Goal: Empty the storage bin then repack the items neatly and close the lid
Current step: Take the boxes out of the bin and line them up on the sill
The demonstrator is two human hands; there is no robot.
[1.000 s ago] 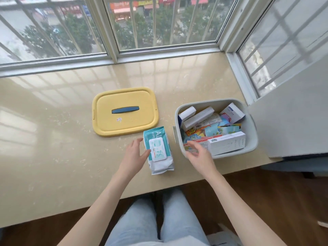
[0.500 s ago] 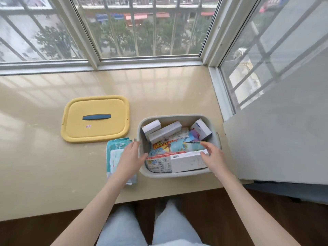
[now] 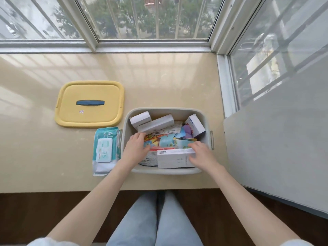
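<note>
The lid and a wipes pack lie on the table; the bin remains nearly full. Left hand reaches in, fingers loose; right hand curls over a white box, grasp uncertain.

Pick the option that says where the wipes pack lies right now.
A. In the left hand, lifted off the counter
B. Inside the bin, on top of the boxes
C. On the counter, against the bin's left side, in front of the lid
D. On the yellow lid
C: the wipes pack lies flat on the counter beside the bin, nearer than the yellow lid, while both hands are inside the bin.
</note>
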